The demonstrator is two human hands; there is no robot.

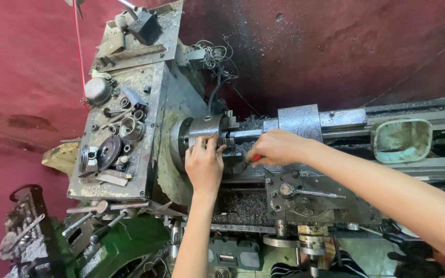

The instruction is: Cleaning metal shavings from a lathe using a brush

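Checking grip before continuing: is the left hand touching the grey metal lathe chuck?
Touching. The head view shows the left hand with its fingertips pressed on the grey metal lathe chuck.

Your lathe (130, 180) carries loose rings, bolts and metal scraps (114, 139) on its headstock top; swarf (240, 206) fills the bed's near edge.

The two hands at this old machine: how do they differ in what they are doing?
The left hand lies spread, fingers up, against the round grey chuck; the right hand is curled into a fist around a red-handled tool. The left hand holds nothing that shows, the right grips that tool. The left arm comes up from below, the right from the side. Both are bare and meet at the chuck.
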